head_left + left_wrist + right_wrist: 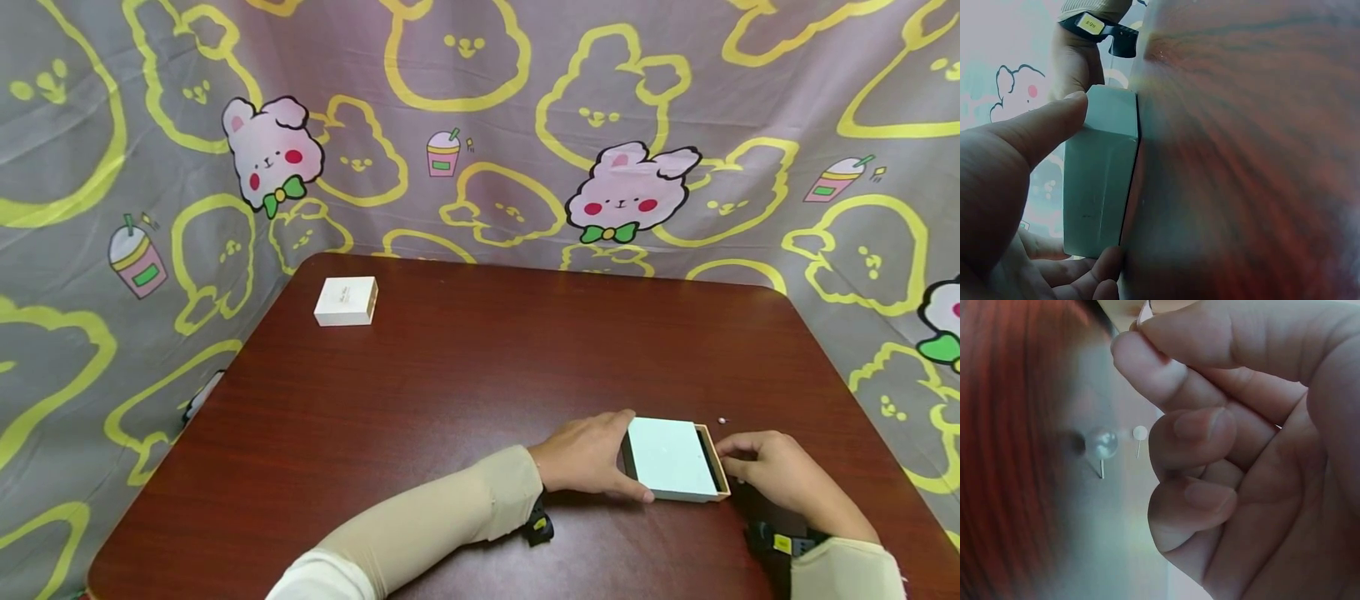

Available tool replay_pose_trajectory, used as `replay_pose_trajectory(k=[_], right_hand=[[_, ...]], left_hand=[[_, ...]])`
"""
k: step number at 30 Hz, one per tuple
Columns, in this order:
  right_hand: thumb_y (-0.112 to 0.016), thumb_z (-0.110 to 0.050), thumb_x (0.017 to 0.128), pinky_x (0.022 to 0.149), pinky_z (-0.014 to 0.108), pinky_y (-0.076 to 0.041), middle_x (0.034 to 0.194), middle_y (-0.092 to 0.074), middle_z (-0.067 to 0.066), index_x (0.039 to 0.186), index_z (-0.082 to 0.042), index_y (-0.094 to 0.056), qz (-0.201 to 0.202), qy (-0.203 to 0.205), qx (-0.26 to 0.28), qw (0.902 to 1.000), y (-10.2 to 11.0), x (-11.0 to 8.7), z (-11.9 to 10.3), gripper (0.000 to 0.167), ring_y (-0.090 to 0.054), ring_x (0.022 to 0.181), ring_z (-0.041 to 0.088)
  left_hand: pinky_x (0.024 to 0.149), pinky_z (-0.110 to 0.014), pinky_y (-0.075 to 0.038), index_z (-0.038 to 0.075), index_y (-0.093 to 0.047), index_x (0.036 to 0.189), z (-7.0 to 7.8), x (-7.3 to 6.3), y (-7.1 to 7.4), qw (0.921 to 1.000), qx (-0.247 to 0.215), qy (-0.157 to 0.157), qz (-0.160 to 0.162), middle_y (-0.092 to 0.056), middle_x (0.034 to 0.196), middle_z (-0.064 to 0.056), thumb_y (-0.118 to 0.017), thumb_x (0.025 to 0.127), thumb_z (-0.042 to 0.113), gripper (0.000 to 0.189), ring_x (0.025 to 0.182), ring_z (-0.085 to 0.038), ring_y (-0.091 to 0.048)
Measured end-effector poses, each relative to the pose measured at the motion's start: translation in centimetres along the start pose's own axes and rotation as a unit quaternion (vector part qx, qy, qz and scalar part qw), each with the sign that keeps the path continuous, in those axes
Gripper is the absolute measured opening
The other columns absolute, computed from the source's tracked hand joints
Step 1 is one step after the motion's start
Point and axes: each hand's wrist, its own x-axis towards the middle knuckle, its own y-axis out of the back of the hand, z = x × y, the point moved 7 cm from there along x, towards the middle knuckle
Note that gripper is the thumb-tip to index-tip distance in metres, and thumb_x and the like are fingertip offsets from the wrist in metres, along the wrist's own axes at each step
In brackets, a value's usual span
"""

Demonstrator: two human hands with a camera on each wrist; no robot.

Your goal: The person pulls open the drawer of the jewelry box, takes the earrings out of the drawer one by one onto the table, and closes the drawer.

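Observation:
A pale, flat sleeve box (pixel 670 457) lies on the table at the right of the head view. Its light-brown inner tray (pixel 711 461) sticks out a little on the right side. My left hand (pixel 587 456) grips the sleeve from the left, thumb at one edge and fingers at the other. At the tray's outer edge, my right hand (pixel 772 471) pinches a small pale tab (pixel 1145 312) between thumb and forefinger, the other fingers curled. Close by on the table are a pearl stud earring (pixel 1102 444) and a second stud (pixel 1140 432).
A smaller white box (pixel 345 302) with print on its lid stands at the table's far left. The brown table (pixel 465 358) is bordered by a grey curtain (pixel 495 133) with cartoon rabbits at the back and sides.

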Motion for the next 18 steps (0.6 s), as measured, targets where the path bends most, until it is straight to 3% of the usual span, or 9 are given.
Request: replay_pose_trajectory(k=[8,18], right_hand=[[-0.070,-0.008,0.086,0.064,0.037,-0.046,0.093,-0.068,0.007,0.097,-0.007,-0.075,0.004,0.005,-0.002,1.0000,-0.05,-0.08,-0.10,0.012,-0.056,0.080,0.021],[-0.070,-0.010,0.087,0.064,0.037,-0.047,0.095,-0.068,0.008,0.100,-0.006,-0.075,-0.002,-0.005,0.006,1.0000,-0.09,0.03,0.08,0.014,-0.056,0.081,0.022]], left_hand=[[0.076,-0.019,-0.045,0.018,-0.045,0.133,0.17,0.19,-0.13,1.0000,-0.010,-0.001,0.000,-0.056,0.114,0.014,-0.075,0.066,0.071,0.090,0.097,0.002,-0.052],[0.081,-0.021,-0.046,0.017,-0.042,0.139,0.48,0.22,-0.10,1.0000,-0.004,0.006,-0.001,-0.055,0.121,0.012,-0.075,0.066,0.071,0.097,0.104,0.000,-0.053]])
